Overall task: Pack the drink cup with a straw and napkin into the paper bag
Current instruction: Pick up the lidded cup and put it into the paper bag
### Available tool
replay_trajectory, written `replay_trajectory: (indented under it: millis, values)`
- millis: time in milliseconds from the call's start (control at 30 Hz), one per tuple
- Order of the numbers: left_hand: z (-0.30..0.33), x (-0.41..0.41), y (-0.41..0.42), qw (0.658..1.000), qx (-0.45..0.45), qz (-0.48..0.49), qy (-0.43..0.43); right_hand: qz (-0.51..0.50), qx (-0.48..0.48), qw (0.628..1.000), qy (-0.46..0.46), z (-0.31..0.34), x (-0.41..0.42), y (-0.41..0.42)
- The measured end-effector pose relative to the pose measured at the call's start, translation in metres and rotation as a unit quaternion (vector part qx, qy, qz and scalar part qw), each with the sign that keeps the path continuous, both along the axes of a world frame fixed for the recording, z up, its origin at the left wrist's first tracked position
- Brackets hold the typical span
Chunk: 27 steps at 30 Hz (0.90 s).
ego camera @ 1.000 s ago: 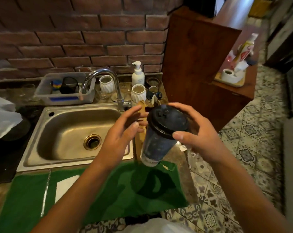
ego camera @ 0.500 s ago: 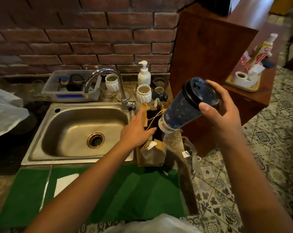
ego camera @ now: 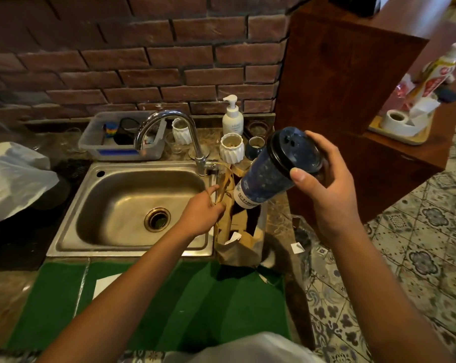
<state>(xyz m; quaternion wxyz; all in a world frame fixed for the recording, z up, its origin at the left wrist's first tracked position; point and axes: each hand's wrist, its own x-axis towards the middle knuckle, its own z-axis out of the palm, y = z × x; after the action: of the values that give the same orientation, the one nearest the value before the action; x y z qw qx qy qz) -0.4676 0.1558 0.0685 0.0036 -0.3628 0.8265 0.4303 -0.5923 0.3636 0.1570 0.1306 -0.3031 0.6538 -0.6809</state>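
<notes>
My right hand (ego camera: 323, 184) grips a dark blue drink cup (ego camera: 268, 174) with a black lid near its top. The cup is tilted, its base pointing down-left into the mouth of a brown paper bag (ego camera: 237, 247). The bag stands on the counter just right of the sink. My left hand (ego camera: 203, 213) holds the bag's left edge and handle, keeping it open. A small white slip (ego camera: 233, 237) shows at the bag's front edge. A white napkin (ego camera: 104, 284) lies flat on the green mat (ego camera: 169, 310). No straw can be made out.
A steel sink (ego camera: 132, 205) with a tall tap (ego camera: 174, 132) lies to the left. Behind stand a soap pump (ego camera: 232, 119), white ribbed cups (ego camera: 231, 148) and a grey tub (ego camera: 122, 142). A wooden cabinet (ego camera: 339, 87) rises on the right, and a tiled floor drops off past the counter edge.
The cup went from both hands in front of me to the right hand alone, then moved down-left until its base met the bag's mouth. My left hand took the bag's edge.
</notes>
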Motion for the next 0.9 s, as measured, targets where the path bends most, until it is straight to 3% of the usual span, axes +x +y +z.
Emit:
replay_trajectory:
  millis: [400, 700, 900]
  values:
    - [-0.009, 0.023, 0.007, 0.998, 0.037, 0.007, 0.044, 0.053, 0.215, 0.969, 0.108, -0.055, 0.011, -0.025]
    - [-0.014, 0.033, 0.003, 0.993, 0.065, 0.007, 0.101, 0.035, 0.31, 0.918, 0.245, -0.07, 0.017, -0.036]
    - [-0.015, 0.039, -0.004, 0.99, 0.072, -0.013, 0.117, 0.036, 0.363, 0.894, 0.259, -0.086, 0.012, -0.043]
